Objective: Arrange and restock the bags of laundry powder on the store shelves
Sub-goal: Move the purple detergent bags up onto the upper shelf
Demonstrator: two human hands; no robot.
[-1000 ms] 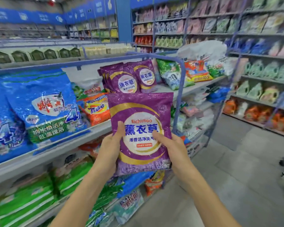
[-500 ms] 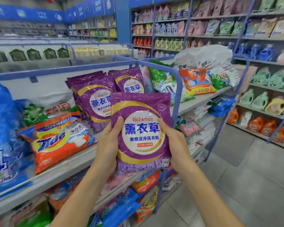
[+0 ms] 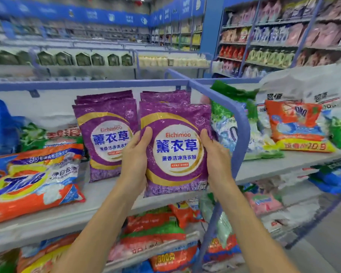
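I am seeing left hand (image 3: pixel 135 154) and right hand (image 3: pixel 217 157) clasping the purple bag (image 3: pixel 175 152) by its sides, fingers hiding behind; stack (image 3: pixel 165 96) beyond partly masked.

Both hands grip one purple bag (image 3: pixel 175 152) upright by its side edges: left hand (image 3: pixel 135 156) with the thumb across the front, right hand (image 3: pixel 218 158) likewise. The bag's lower edge is at the shelf (image 3: pixel 98 198); contact unclear. Just left of the left hand: a standing row of matching purple bags (image 3: pixel 106 134). Behind the held bag: more purple bags (image 3: pixel 165 96). Further left: an orange Tide bag (image 3: pixel 34 184) lying flat. Just right of the right hand: a blue divider rail (image 3: pixel 241 125), then a green-and-white bag (image 3: pixel 228 119).
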